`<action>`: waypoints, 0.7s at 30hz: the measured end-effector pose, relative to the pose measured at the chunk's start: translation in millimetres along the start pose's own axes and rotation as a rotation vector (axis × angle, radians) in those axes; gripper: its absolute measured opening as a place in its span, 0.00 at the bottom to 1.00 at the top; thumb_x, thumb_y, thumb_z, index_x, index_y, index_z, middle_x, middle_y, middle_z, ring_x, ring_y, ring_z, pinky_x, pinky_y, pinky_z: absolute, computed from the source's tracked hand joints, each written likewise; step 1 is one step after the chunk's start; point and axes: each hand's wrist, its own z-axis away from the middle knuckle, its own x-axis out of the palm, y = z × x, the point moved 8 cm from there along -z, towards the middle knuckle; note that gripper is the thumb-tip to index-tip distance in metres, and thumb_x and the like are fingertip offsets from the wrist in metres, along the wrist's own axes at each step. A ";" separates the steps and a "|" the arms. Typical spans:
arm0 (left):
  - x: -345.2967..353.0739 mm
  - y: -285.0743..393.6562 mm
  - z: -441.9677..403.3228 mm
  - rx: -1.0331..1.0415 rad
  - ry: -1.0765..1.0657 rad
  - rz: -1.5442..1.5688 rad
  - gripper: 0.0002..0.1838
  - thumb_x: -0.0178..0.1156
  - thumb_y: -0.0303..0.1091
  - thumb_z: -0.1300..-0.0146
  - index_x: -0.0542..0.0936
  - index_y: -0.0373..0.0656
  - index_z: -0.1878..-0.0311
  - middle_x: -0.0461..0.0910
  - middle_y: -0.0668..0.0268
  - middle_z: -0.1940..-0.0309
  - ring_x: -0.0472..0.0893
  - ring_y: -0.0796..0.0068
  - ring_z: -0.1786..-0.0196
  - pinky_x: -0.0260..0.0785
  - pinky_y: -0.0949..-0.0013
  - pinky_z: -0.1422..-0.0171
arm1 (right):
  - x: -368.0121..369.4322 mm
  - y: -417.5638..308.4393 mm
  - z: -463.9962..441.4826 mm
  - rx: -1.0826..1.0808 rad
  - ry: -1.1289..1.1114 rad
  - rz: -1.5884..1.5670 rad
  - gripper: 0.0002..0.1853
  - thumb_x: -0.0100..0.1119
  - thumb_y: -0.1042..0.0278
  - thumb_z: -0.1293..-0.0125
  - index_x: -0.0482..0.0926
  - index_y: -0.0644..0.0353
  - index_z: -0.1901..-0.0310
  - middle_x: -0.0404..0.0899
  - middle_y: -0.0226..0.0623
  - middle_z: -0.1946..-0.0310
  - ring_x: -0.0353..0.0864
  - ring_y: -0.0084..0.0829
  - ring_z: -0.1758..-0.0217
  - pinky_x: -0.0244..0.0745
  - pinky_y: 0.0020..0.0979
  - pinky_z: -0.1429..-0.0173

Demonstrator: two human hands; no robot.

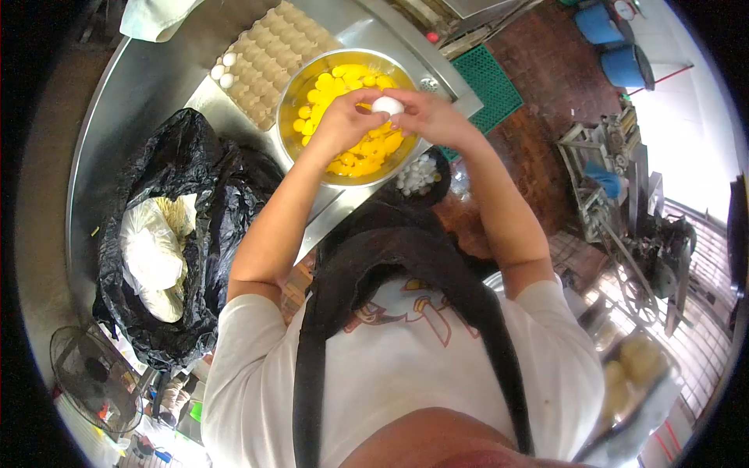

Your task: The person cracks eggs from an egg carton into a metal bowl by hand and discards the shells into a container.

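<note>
Between my two hands is a white egg (388, 106), held above a large metal bowl (284, 117). My left hand (353, 117) grips it from the left, thumb and fingers bent round it. From the other side, my right hand (425, 117) closes on the same egg. Whether the shell is cracked I cannot tell. Many bright yellow yolks (367, 160) fill the bowl below. Left of the bowl lies a cardboard egg tray (277, 51), with several white eggs (226, 80) at its left edge and bare cups elsewhere.
A dark container of eggshells (419, 173) stands low beside the bowl. Black plastic bags (175, 156) with a clear bag of pale contents (152, 249) sit on the steel counter (97, 148) at left. A green mat (488, 90) lies on the floor; blue buckets (624, 66) stand beyond.
</note>
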 end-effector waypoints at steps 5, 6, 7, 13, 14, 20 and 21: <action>-1.9 -6.7 0.8 0.069 0.132 -0.176 0.22 0.68 0.33 0.39 0.81 0.35 0.43 0.87 0.60 0.61 0.84 0.75 0.63 0.77 0.70 0.54 | 4.2 -6.1 -11.3 -0.054 0.165 0.360 0.27 0.67 0.62 0.39 0.77 0.61 0.38 0.86 0.49 0.55 0.86 0.43 0.56 0.81 0.38 0.51; -2.7 -4.8 1.8 0.063 0.150 -0.192 0.22 0.68 0.32 0.40 0.81 0.35 0.43 0.87 0.59 0.61 0.84 0.74 0.63 0.78 0.69 0.54 | 4.7 -7.6 -13.5 -0.077 0.198 0.415 0.27 0.67 0.62 0.40 0.78 0.61 0.39 0.85 0.51 0.55 0.86 0.46 0.55 0.81 0.40 0.49; -3.8 -2.1 2.4 0.057 0.168 -0.209 0.22 0.67 0.32 0.40 0.81 0.35 0.43 0.87 0.59 0.61 0.84 0.73 0.63 0.78 0.68 0.54 | 5.3 -7.6 -15.2 -0.079 0.208 0.394 0.27 0.67 0.61 0.41 0.78 0.61 0.39 0.85 0.52 0.56 0.85 0.48 0.55 0.80 0.41 0.49; -10.5 21.3 7.9 0.237 0.290 -0.361 0.21 0.67 0.29 0.44 0.82 0.36 0.45 0.86 0.53 0.63 0.85 0.62 0.63 0.79 0.63 0.53 | 7.4 -18.9 -16.0 -0.069 0.248 0.414 0.26 0.66 0.63 0.42 0.79 0.60 0.41 0.84 0.52 0.60 0.83 0.53 0.56 0.79 0.45 0.48; -10.8 19.7 7.4 0.235 0.291 -0.374 0.21 0.67 0.28 0.44 0.82 0.35 0.45 0.85 0.53 0.61 0.85 0.61 0.63 0.79 0.63 0.53 | 7.8 -13.5 -16.4 -0.092 0.265 0.427 0.26 0.66 0.64 0.42 0.79 0.60 0.40 0.83 0.52 0.59 0.83 0.53 0.56 0.79 0.45 0.48; -18.9 12.3 0.2 0.245 0.290 -0.394 0.25 0.66 0.25 0.44 0.77 0.35 0.41 0.81 0.50 0.52 0.84 0.57 0.56 0.78 0.61 0.50 | 8.1 -15.7 -15.8 -0.330 0.336 0.562 0.29 0.59 0.75 0.42 0.75 0.57 0.34 0.78 0.51 0.47 0.80 0.51 0.46 0.77 0.46 0.43; -22.0 13.3 -0.2 0.224 0.290 -0.344 0.26 0.66 0.24 0.44 0.75 0.36 0.40 0.80 0.48 0.50 0.83 0.52 0.52 0.77 0.58 0.47 | 9.1 -23.1 -13.4 -0.404 0.358 0.607 0.30 0.57 0.76 0.41 0.74 0.56 0.34 0.78 0.50 0.45 0.79 0.50 0.44 0.77 0.46 0.42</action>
